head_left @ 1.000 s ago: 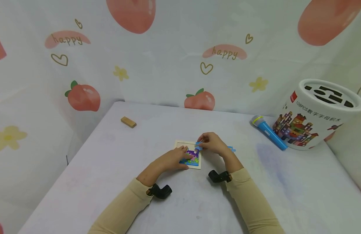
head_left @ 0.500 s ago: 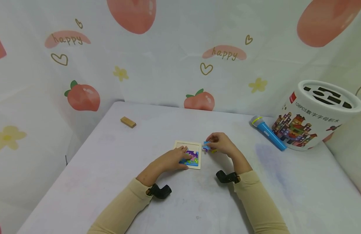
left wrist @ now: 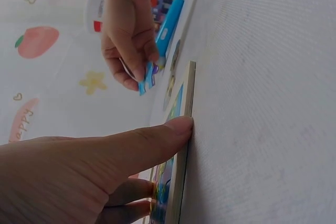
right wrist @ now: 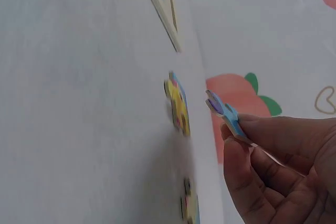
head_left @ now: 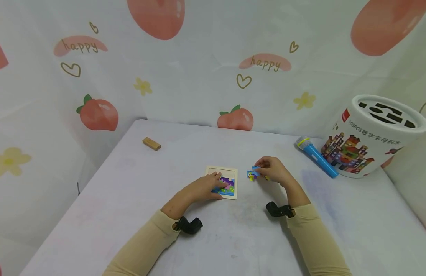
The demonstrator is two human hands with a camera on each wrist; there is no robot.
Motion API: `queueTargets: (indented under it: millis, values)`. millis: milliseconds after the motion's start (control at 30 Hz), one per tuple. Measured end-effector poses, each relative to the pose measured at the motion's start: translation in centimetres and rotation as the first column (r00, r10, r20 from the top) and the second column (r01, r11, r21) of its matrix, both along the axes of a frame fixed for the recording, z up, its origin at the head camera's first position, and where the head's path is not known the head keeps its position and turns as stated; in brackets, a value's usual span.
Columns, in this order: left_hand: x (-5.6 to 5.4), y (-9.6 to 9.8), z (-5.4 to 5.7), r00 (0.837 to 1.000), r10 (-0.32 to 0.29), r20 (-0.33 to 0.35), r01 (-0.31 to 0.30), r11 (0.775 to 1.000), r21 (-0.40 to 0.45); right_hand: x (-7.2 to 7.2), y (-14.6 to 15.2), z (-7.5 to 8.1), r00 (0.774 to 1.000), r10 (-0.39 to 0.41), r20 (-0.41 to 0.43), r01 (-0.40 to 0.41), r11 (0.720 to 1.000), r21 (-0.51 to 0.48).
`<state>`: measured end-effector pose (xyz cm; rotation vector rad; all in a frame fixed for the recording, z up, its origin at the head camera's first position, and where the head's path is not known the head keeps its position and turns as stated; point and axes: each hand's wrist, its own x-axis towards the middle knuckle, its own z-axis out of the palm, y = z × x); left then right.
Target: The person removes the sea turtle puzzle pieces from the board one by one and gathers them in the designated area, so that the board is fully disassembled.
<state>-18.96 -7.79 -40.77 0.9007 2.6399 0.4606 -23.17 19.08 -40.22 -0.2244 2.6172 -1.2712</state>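
My left hand [head_left: 206, 187] rests on a small wooden puzzle board [head_left: 235, 174], its fingers lying over the picture. In the left wrist view, the thumb presses along the edge of the board [left wrist: 181, 166]. Purple, pink and green pieces fill the board's lower part; its top strip is bare wood. To the right of the board, my right hand [head_left: 274, 170] pinches a blue jigsaw piece [right wrist: 231, 116] between thumb and fingers, raised over the table. A yellow-and-blue jigsaw piece [right wrist: 178, 103] lies just below it, and another loose piece [right wrist: 190, 203] lies nearer the wrist.
A small wooden block [head_left: 152, 144] lies at the back left of the table. At the back right, a blue toy microphone [head_left: 317, 156] leans by a large white bucket [head_left: 371, 138]. A printed cloth [head_left: 192, 76] hangs behind the table.
My right hand has moved from the board's upper right corner out to the right, carrying the blue piece. A yellow-and-blue loose piece now shows beneath it. My left hand has stayed on the board.
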Motion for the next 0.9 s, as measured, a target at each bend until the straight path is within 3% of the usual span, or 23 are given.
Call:
queueTargets:
  millis: [167, 900]
  values:
    - [0.0, 0.1, 0.0, 1.0, 0.005, 0.001, -0.005, 1.0, -0.007, 0.2, 1.4, -0.1, 1.0, -0.024, -0.01, 0.025, 0.999, 0.043]
    - [0.1, 0.0, 0.1, 1.0, 0.022, 0.016, -0.022, 1.0, -0.008, 1.6, 6.2, -0.1, 0.996, -0.087, 0.024, 0.086, 0.996, 0.036]
